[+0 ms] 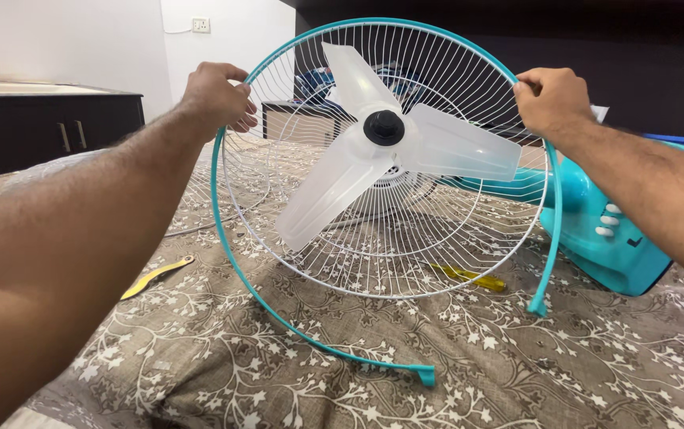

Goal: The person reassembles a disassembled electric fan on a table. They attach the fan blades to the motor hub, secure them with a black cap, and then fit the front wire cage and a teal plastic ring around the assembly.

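Note:
A fan lies on a bed with its white wire rear guard [445, 254] facing me. Three translucent white blades [445, 147] sit on a black hub cap [383, 127]. A teal plastic rim ring [278, 314] hangs open around the guard, its two ends apart at the bottom. My left hand [216, 97] grips the ring and guard at the upper left. My right hand [550, 98] grips them at the upper right. The fan's teal base [608, 238] with white buttons lies behind on the right.
A yellow-handled screwdriver [469, 277] lies under the guard, a yellow tool [155, 276] at the left. Another wire guard [235, 199] rests behind. The brown floral bedspread [358, 389] covers the bed. A dark cabinet [48, 127] with a sink stands at far left.

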